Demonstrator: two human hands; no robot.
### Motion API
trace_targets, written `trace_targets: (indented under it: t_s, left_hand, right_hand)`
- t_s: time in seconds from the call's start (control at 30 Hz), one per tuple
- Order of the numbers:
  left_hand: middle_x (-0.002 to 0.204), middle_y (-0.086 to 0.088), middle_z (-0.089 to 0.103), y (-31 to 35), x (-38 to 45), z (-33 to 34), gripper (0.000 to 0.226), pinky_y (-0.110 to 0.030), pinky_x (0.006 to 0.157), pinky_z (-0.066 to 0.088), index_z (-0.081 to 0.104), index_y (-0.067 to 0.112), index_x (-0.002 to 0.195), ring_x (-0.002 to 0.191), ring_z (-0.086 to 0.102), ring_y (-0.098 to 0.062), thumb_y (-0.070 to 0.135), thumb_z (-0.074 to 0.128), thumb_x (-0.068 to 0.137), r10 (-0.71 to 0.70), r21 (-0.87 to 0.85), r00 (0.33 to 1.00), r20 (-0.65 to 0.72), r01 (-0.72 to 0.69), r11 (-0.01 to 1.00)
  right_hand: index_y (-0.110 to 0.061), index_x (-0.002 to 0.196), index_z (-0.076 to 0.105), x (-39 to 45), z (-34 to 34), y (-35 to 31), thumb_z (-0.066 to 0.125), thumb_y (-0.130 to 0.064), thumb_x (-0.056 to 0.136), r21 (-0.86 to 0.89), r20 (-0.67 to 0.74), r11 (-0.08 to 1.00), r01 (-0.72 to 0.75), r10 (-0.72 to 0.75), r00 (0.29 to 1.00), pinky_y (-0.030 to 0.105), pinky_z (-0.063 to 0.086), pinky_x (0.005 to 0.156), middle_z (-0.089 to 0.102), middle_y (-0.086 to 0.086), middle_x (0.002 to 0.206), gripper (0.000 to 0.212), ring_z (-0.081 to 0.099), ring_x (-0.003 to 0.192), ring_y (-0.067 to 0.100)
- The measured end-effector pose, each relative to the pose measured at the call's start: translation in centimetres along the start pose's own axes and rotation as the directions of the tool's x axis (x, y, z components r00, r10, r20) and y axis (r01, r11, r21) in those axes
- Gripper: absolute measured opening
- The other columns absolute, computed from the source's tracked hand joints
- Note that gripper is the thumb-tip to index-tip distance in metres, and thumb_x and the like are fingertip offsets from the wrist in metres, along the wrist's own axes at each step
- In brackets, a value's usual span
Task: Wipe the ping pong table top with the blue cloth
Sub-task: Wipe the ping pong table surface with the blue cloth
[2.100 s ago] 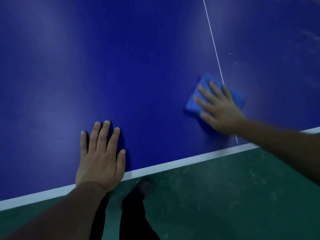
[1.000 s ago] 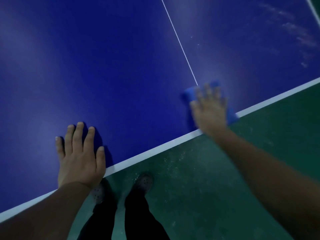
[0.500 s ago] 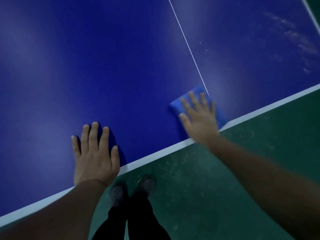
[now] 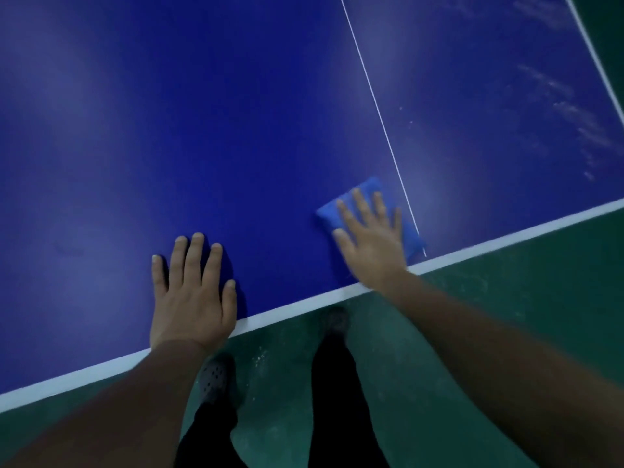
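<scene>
Right hand point(image 4: 371, 244) slides blue cloth point(image 4: 368, 211) left of centre line — fingers flat, pressing | left hand point(image 4: 190, 295) stays flat on surface point(image 4: 236, 113)

a folded blue cloth point(image 4: 366, 201) lies flat on the dark blue ping pong table top point(image 4: 236, 130), close to its white-edged near border and just left of the thin white centre line, partly covered by a flat hand; pale smudges mark the far right surface.

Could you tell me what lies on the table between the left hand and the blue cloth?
Nothing: the head view shows only bare table top between the left hand and the blue cloth.
</scene>
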State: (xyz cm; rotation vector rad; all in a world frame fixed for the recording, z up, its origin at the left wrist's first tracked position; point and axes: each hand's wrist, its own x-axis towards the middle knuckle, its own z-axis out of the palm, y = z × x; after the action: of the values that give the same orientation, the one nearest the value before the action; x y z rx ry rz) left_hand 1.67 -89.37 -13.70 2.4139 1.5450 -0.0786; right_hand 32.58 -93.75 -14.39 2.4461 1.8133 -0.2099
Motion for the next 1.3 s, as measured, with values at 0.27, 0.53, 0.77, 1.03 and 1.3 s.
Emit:
trace_targets:
  t_s: [0.27,0.53,0.77,1.03,1.3]
  left_hand:
    - [0.154,-0.023,0.036,2.1,-0.1,-0.6,0.07,-0.064,0.116,0.017,0.048,-0.005,0.14,0.145,0.028,-0.039,0.045,0.025,0.096,-0.063,0.135,0.997,-0.044,0.069,0.988]
    - [0.16,-0.012,0.028,15.9,5.5,1.0,0.068,-0.056,0.121,0.007,0.038,0.007,0.15,0.151,0.018,-0.03,0.046,0.024,0.096,-0.311,-0.133,0.945,-0.102,0.297,0.946]
    - [0.16,-0.013,0.029,16.4,6.1,2.2,0.064,-0.055,0.121,0.004,0.039,0.007,0.149,0.15,0.016,-0.031,0.042,0.027,0.097,-0.367,-0.145,0.919,-0.142,0.348,0.926]
    - [0.158,-0.015,0.032,16.6,6.3,1.9,0.062,-0.057,0.121,0.01,0.043,0.007,0.146,0.149,0.02,-0.033,0.04,0.027,0.096,-0.372,-0.13,0.921,-0.116,0.357,0.925]
    - [0.152,-0.018,0.04,16.8,6.6,1.5,0.063,-0.061,0.118,0.016,0.05,0.005,0.141,0.144,0.029,-0.037,0.043,0.031,0.095,-0.386,-0.141,0.915,-0.116,0.37,0.918]
  right_hand:
    - [-0.034,0.154,0.033,4.8,-0.6,0.2,0.027,-0.052,0.1,0.06,-0.088,0.989,0.133,-0.128,0.988,0.07,0.012,0.116,0.022,0.002,0.165,0.058,0.015,0.152,0.037]
    - [-0.039,0.154,0.029,20.2,-3.7,7.8,0.027,-0.055,0.101,-0.084,-0.002,0.743,0.665,-0.667,0.745,0.06,0.004,0.12,0.021,-0.003,0.165,0.056,0.013,0.153,0.031]
    - [-0.033,0.153,0.036,14.5,-1.8,7.6,0.03,-0.052,0.101,0.002,-0.101,0.653,0.757,-0.753,0.65,0.069,0.013,0.115,0.028,0.003,0.163,0.055,0.019,0.151,0.037]
    - [-0.042,0.156,0.017,28.1,-5.7,8.6,0.022,-0.056,0.102,-0.028,-0.008,0.831,0.555,-0.555,0.832,0.059,-0.001,0.121,0.012,-0.005,0.168,0.056,0.003,0.155,0.027]
    - [-0.039,0.154,0.028,18.7,-3.0,7.9,0.026,-0.057,0.103,-0.047,0.078,0.357,0.933,-0.93,0.36,0.059,0.0,0.121,0.021,-0.005,0.165,0.054,0.01,0.154,0.03]
